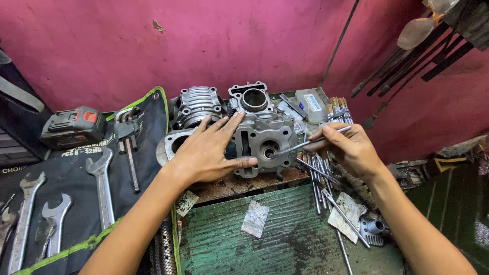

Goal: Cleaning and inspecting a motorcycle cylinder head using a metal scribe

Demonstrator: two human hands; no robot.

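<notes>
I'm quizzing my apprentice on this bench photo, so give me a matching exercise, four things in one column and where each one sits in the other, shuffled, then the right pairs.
Things:
1. Left hand
2. Thin metal rod
3. Open-end wrenches
4. Cordless tool battery

Places:
A. On the dark tool roll at the left
B. Pinched in the right hand, tip at a cylinder head port
C. Against the pink wall, far left
D. Flat on the grey cylinder head

Pairs: 1-D, 2-B, 3-A, 4-C

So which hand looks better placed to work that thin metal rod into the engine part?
The right hand: it grips the thin rod, whose tip is at the cylinder head's round hole. The left hand lies flat, steadying it.
</notes>
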